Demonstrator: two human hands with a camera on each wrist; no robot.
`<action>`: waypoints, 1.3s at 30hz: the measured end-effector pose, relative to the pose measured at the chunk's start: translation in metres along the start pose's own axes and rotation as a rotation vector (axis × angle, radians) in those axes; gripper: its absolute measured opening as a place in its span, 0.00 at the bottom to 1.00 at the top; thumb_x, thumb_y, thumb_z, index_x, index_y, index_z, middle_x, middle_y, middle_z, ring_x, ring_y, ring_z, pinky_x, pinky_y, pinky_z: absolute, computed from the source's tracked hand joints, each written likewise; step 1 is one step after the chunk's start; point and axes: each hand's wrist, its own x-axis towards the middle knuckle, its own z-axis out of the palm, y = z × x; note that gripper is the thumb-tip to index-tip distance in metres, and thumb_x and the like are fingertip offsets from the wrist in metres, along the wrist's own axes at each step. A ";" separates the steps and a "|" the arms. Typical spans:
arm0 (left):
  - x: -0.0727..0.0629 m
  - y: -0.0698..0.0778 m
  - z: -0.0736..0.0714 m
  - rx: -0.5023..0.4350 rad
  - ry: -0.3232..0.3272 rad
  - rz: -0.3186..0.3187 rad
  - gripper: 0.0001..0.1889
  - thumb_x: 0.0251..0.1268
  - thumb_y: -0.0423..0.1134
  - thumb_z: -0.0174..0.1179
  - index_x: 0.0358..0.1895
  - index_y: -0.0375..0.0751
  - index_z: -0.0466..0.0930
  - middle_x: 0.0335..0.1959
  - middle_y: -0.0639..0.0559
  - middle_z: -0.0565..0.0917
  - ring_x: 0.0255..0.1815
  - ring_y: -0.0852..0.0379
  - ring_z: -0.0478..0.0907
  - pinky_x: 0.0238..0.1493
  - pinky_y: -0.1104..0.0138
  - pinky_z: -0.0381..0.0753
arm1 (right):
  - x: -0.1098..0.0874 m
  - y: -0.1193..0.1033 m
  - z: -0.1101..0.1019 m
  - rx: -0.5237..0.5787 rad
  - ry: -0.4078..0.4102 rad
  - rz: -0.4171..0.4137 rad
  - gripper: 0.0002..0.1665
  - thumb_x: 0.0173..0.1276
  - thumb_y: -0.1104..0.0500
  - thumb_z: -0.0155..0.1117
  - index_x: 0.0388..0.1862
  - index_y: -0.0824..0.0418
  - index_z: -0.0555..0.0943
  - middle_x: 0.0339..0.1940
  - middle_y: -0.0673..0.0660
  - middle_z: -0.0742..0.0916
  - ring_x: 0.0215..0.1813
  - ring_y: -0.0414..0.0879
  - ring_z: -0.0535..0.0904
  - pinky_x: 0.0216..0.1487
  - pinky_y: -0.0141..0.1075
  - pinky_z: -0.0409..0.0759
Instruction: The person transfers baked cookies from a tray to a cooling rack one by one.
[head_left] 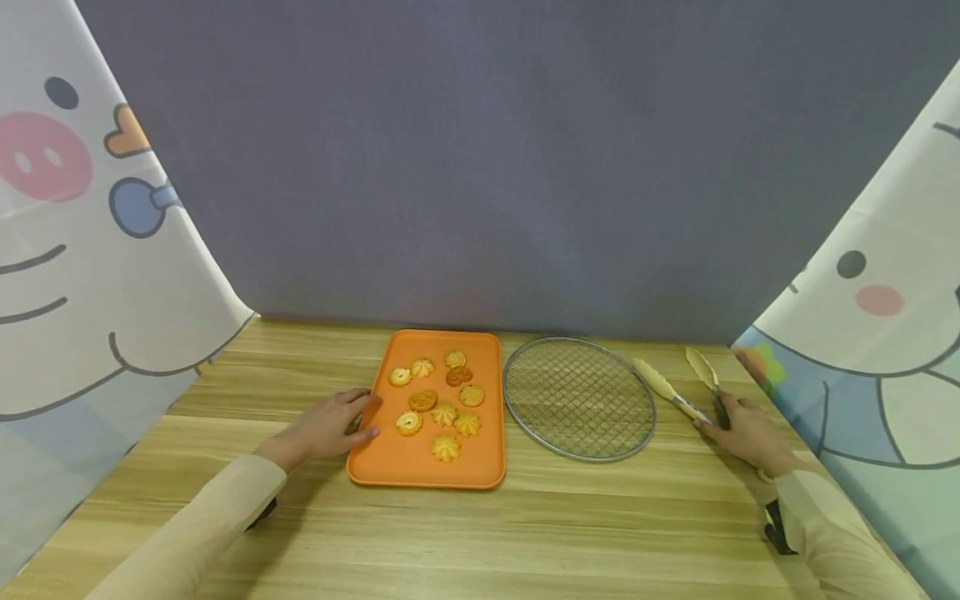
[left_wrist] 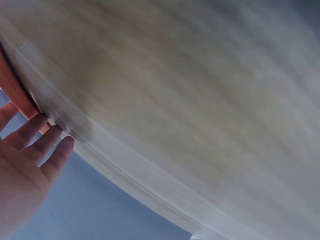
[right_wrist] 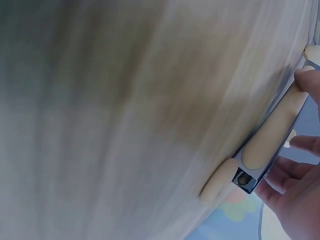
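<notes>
My left hand [head_left: 327, 427] rests at the left rim of an orange tray [head_left: 397, 468], thumb and index fingertip over the edge. In the left wrist view, that hand's fairly straight fingers [left_wrist: 27, 132] touch the tray's side [left_wrist: 14, 90]. Several cookies [head_left: 446, 448], some swirled or flower-shaped, lie on the tray. At the right, my right hand [head_left: 750, 435] holds a pair of tongs [head_left: 656, 381] with cream tips spread apart, lying on the table. The right wrist view shows the thumb on the tongs' cream-and-metal handle [right_wrist: 272, 130] and fingers along its other side.
Between the tray and the tongs lies a round wire mesh rack [head_left: 577, 400] with a metal rim, close to the tray's right edge. A wooden table [head_left: 525, 542] carries everything. A grey backdrop [head_left: 480, 167] stands behind, with cartoon-printed cloths [head_left: 67, 275] at both sides.
</notes>
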 end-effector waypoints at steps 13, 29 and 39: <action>0.000 -0.002 0.000 0.011 -0.031 -0.007 0.27 0.62 0.53 0.54 0.59 0.39 0.70 0.59 0.35 0.71 0.57 0.36 0.70 0.55 0.46 0.70 | 0.000 0.000 -0.001 0.072 0.017 -0.005 0.45 0.62 0.48 0.60 0.60 0.83 0.58 0.44 0.86 0.70 0.43 0.76 0.70 0.38 0.61 0.71; 0.000 0.001 -0.003 0.006 -0.027 -0.008 0.26 0.62 0.52 0.55 0.58 0.39 0.71 0.58 0.35 0.72 0.57 0.36 0.71 0.54 0.45 0.71 | -0.002 0.002 0.001 0.136 0.122 -0.022 0.40 0.61 0.51 0.58 0.58 0.82 0.60 0.44 0.85 0.72 0.44 0.74 0.69 0.38 0.61 0.69; 0.000 0.001 -0.004 0.006 -0.042 -0.014 0.27 0.62 0.52 0.54 0.59 0.39 0.70 0.59 0.34 0.71 0.57 0.35 0.70 0.53 0.45 0.71 | 0.000 -0.001 -0.004 0.174 0.201 -0.052 0.37 0.59 0.54 0.59 0.57 0.79 0.63 0.42 0.82 0.73 0.39 0.72 0.71 0.34 0.59 0.70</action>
